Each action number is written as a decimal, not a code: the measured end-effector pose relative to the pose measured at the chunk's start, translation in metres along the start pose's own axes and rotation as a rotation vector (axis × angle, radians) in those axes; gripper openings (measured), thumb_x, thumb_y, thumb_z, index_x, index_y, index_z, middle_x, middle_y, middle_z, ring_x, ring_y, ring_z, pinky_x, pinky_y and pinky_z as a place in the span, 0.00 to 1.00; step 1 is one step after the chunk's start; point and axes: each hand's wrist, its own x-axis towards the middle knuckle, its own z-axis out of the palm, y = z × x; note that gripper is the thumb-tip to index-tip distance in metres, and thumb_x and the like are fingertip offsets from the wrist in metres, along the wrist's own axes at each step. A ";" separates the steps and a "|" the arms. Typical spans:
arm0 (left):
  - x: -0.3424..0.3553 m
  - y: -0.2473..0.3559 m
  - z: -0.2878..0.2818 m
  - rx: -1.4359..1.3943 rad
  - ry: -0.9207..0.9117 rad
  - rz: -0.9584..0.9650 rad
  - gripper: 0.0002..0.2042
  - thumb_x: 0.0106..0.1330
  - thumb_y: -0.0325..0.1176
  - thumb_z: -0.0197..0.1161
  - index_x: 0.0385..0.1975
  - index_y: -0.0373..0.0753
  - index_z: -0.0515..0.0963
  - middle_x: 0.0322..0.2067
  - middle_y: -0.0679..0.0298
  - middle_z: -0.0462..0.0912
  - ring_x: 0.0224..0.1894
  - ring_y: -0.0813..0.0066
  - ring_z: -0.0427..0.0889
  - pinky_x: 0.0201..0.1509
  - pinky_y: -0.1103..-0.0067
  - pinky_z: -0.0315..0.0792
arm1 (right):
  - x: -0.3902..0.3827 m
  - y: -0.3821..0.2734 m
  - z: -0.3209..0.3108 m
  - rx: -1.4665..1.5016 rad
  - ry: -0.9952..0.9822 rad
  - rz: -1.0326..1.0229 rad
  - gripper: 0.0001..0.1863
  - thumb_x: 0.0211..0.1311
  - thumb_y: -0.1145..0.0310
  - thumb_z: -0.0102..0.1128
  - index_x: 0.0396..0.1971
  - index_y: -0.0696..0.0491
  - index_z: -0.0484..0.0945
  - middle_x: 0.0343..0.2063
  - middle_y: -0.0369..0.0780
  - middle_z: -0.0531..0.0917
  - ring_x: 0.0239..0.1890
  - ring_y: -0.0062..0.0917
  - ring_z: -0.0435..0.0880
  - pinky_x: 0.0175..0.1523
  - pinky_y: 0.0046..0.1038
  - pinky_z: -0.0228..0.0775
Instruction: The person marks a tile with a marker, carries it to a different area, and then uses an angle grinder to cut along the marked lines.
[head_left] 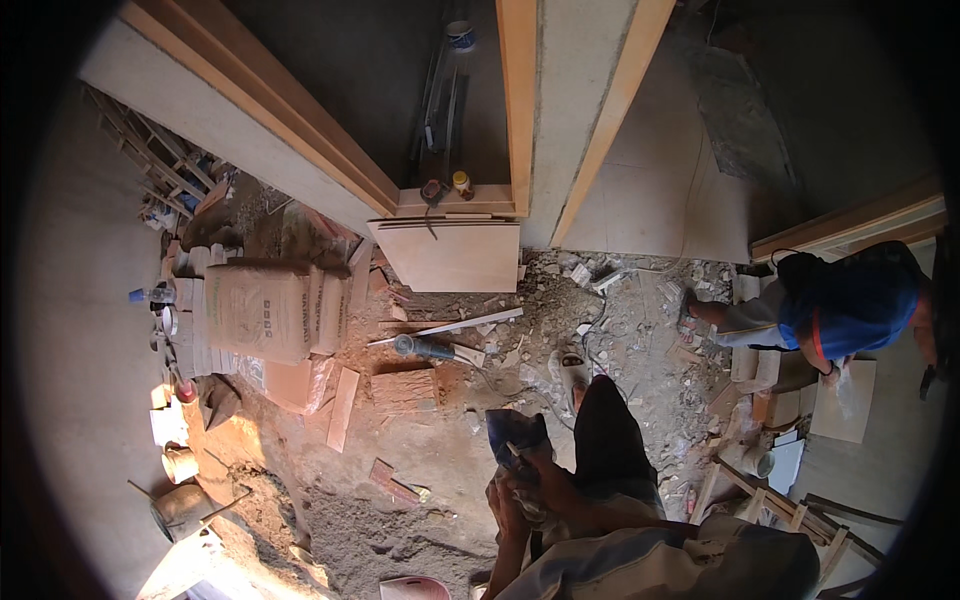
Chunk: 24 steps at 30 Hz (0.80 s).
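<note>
We see a dusty floor [455, 470] full of broken bits. Over on the right, another person [860, 300] in a blue top leans down. Big brown paper bags [258, 310] sit on the left. A blue-grey power tool [422, 347] lies by a long thin strip [465, 323]. A dark blue thing [512, 432] is up in front of our body. Our right grip [540, 477] is clamped on its lower end. Our left grip [507, 513] is just below; we cannot tell if its fingers are apart or together.
</note>
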 end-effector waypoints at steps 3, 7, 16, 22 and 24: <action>-0.012 0.046 0.070 -0.136 -0.192 -0.178 0.19 0.75 0.45 0.60 0.56 0.38 0.78 0.44 0.57 0.84 0.47 0.61 0.84 0.51 0.69 0.77 | 0.002 -0.002 -0.065 0.266 0.041 -0.092 0.25 0.68 0.60 0.70 0.58 0.56 0.75 0.46 0.36 0.82 0.49 0.20 0.80 0.55 0.24 0.74; -0.028 0.073 0.180 0.565 -0.374 0.200 0.26 0.79 0.52 0.53 0.60 0.34 0.76 0.48 0.57 0.84 0.51 0.65 0.82 0.55 0.71 0.75 | -0.005 -0.039 -0.177 0.405 0.121 -0.279 0.12 0.76 0.67 0.57 0.52 0.56 0.78 0.44 0.35 0.83 0.46 0.15 0.79 0.53 0.21 0.73; -0.026 0.119 0.547 0.591 -0.543 0.430 0.25 0.77 0.54 0.55 0.56 0.35 0.75 0.42 0.52 0.85 0.47 0.63 0.84 0.52 0.65 0.75 | 0.003 -0.110 -0.464 0.594 0.527 -0.432 0.16 0.71 0.74 0.60 0.57 0.55 0.76 0.50 0.38 0.81 0.54 0.25 0.81 0.59 0.27 0.73; 0.005 0.184 0.686 0.601 -0.498 0.646 0.22 0.75 0.52 0.58 0.47 0.35 0.77 0.34 0.59 0.84 0.38 0.70 0.82 0.42 0.71 0.74 | 0.026 -0.269 -0.605 -0.155 1.005 -0.794 0.28 0.67 0.73 0.66 0.65 0.56 0.68 0.55 0.44 0.79 0.56 0.32 0.79 0.61 0.33 0.72; 0.035 0.194 0.734 0.621 -0.542 0.740 0.21 0.75 0.51 0.60 0.44 0.35 0.78 0.33 0.62 0.83 0.37 0.72 0.81 0.40 0.73 0.74 | 0.052 -0.256 -0.637 0.270 0.841 -0.667 0.30 0.66 0.71 0.69 0.65 0.55 0.68 0.54 0.43 0.78 0.56 0.31 0.78 0.61 0.32 0.71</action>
